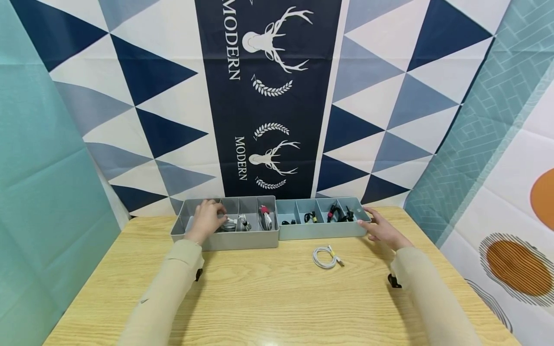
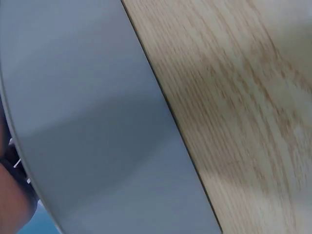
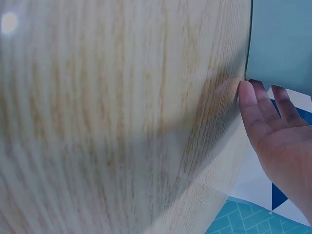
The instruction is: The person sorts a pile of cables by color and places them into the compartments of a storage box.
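My left hand reaches into the grey divided box, its bent fingers by a divider and a coiled grey cable. Whether those fingers pinch anything is hidden; the left wrist view shows mostly the box's outer wall. At the right end of the light blue divided box, my right hand touches the end wall with extended fingers. In the right wrist view, these fingertips meet the lower edge of that wall. The two boxes stand end to end.
A coiled white cable with a yellow tie lies on the wooden table before the blue box. White cables with a red tie sit in the grey box; black cables are in the blue one. A patterned cloth wall rises behind.
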Demonstrator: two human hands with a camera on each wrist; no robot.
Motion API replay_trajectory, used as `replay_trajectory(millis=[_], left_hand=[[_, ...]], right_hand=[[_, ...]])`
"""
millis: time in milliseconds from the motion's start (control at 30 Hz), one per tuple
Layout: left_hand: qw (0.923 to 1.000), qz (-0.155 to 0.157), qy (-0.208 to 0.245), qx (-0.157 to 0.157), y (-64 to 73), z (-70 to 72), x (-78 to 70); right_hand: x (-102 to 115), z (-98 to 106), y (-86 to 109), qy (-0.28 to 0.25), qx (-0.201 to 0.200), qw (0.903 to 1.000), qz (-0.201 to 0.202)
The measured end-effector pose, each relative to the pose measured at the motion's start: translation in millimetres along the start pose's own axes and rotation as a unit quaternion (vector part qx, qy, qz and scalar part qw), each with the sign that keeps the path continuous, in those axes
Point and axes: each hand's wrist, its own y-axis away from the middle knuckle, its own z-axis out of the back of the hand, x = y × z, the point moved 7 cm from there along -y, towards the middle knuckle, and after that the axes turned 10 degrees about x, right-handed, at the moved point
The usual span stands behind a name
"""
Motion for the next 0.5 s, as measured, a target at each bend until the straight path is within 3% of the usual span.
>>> replay_trajectory(millis=[500], left_hand=[[0.9995, -0.029, 0.005, -0.003, 7.2, 31.4, -20.7]], right_hand=[[0.3, -0.5, 0.2, -0.007, 0.000, 1.0000, -0.007]])
